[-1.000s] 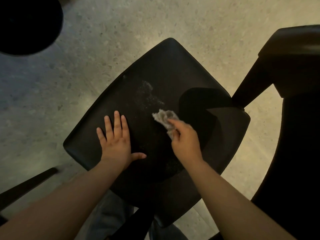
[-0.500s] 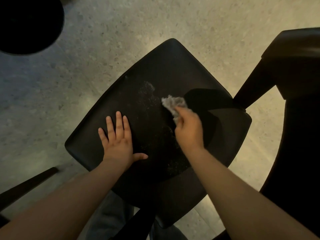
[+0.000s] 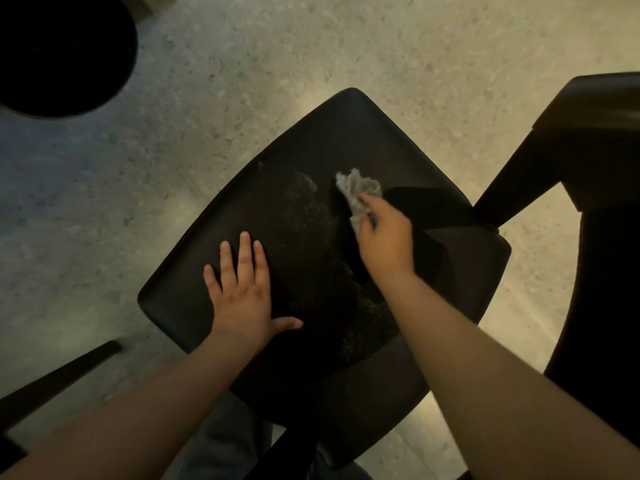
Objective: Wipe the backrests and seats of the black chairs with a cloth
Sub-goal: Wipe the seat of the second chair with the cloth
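Seen from above, at the middle of the view, a black chair seat (image 3: 346, 140) stands on a speckled floor (image 3: 311, 46). The left hand (image 3: 242, 292), at 7 o'clock on the seat, lies flat with its grip spread, steadying the chair. The right hand (image 3: 386, 242), toward 2 o'clock, has its grip pinching a crumpled grey cloth (image 3: 358, 188) against the seat. Pale dust (image 3: 311, 216) shows between the hands. Seat wiping appears under way; next, the cloth likely needs sweeping toward 9 o'clock across that dust. A second black chair (image 3: 595, 133) stands at 3 o'clock.

no readable text anywhere (no labels, brands, numbers or signs).
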`<action>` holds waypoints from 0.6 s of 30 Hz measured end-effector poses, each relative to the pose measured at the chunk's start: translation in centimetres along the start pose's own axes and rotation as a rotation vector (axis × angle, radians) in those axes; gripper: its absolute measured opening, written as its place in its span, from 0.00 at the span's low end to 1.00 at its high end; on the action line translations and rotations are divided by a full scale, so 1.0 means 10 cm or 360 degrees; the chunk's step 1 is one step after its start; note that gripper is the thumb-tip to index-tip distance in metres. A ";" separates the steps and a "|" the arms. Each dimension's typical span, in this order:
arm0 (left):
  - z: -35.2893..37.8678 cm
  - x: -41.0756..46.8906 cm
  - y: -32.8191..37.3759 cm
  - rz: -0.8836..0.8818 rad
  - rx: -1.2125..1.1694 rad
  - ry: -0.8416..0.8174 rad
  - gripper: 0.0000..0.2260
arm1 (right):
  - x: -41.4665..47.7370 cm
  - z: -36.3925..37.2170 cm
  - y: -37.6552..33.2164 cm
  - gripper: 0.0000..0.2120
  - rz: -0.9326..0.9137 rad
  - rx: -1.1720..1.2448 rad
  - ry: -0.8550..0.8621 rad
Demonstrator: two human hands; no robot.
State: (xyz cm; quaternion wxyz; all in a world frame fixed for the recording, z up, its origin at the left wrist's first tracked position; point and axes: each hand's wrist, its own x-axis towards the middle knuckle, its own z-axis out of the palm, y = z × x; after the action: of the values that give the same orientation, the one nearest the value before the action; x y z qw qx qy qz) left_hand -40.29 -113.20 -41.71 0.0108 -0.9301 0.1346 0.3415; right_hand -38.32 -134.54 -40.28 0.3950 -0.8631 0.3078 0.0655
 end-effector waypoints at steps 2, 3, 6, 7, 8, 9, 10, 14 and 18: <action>-0.02 0.00 -0.02 0.0016 0.0023 -0.0020 0.65 | -0.21 0.12 -0.02 0.19 -0.0125 -0.0033 -0.0211; -0.02 0.00 -0.03 0.0018 0.0026 -0.0026 0.65 | -0.29 0.15 -0.01 0.19 -0.0176 -0.0004 -0.0328; -0.04 -0.01 -0.06 0.0043 0.0034 -0.0015 0.65 | -0.35 0.08 -0.02 0.18 -0.0210 0.0121 -0.0360; -0.04 -0.01 -0.06 0.0052 0.0036 -0.0006 0.64 | -0.28 0.02 -0.01 0.18 -0.0209 0.0125 -0.0231; -0.03 -0.02 -0.06 0.0056 0.0031 0.0006 0.64 | -0.19 -0.04 -0.01 0.18 -0.0206 0.0102 -0.0095; -0.03 -0.02 -0.06 0.0057 0.0025 0.0016 0.64 | -0.09 -0.09 0.00 0.18 -0.0193 0.0066 0.0016; -0.03 -0.01 -0.06 0.0057 0.0019 0.0025 0.64 | 0.01 -0.13 0.01 0.18 -0.0165 0.0026 0.0090; -0.03 -0.01 -0.08 0.0066 -0.0034 0.0060 0.64 | 0.14 -0.02 0.01 0.18 -0.0043 -0.0072 0.0093; -0.04 -0.02 -0.12 0.0080 -0.0034 0.0087 0.64 | -0.22 0.23 -0.03 0.19 -0.0207 -0.0111 -0.0131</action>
State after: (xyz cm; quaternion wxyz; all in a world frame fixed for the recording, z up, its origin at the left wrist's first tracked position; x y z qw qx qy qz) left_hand -39.91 -112.03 -41.36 -0.0113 -0.9355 0.1545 0.3176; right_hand -39.64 -131.64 -40.84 0.3804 -0.8911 0.2321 0.0858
